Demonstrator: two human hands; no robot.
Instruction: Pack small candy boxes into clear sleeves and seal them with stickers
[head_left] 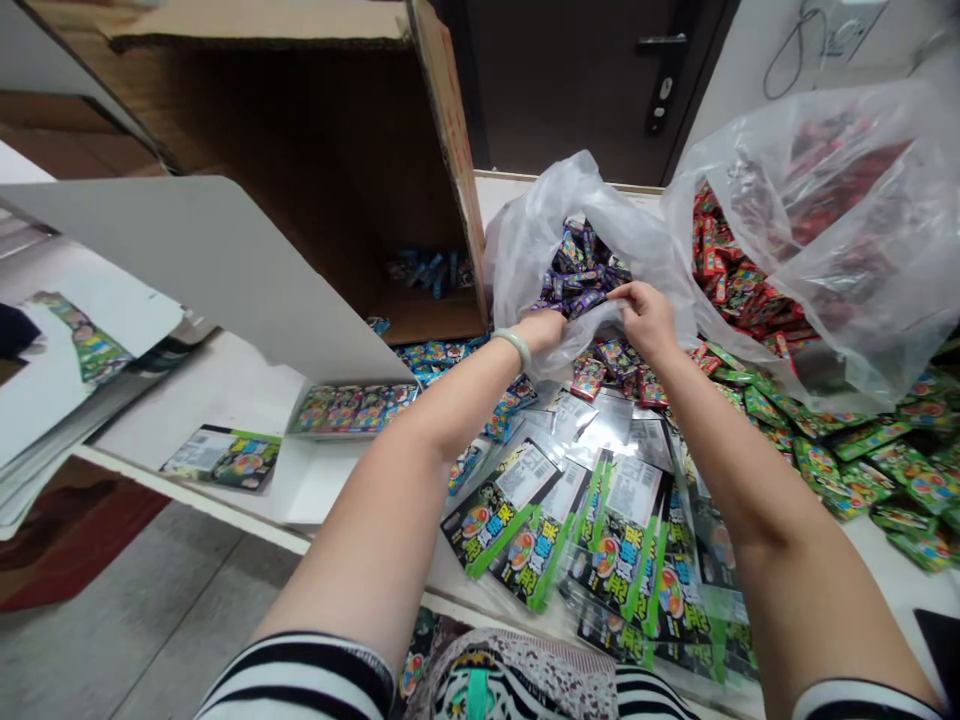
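Note:
A translucent plastic bag (pixel 525 235) stands open in front of me, holding many small purple candy packets (pixel 581 265). At the bag's near left rim, my left hand (pixel 544 328) is closed on the plastic, its fingertips partly hidden. My right hand (pixel 646 318) pinches the near right rim, fingertips beside the purple packets. Just below the hands lie red and purple packets (pixel 589 375). Nearer to me, black-and-green printed candy pouches (pixel 615 540) are fanned out on the table.
A large cardboard box (pixel 450 130) lies open at the back left, blue packets inside. A white display box (pixel 225 270) holds a row of packets. On the right are a bag of red packets (pixel 739 280) and loose green packets (pixel 862 450). A dark door (pixel 570 90) stands behind.

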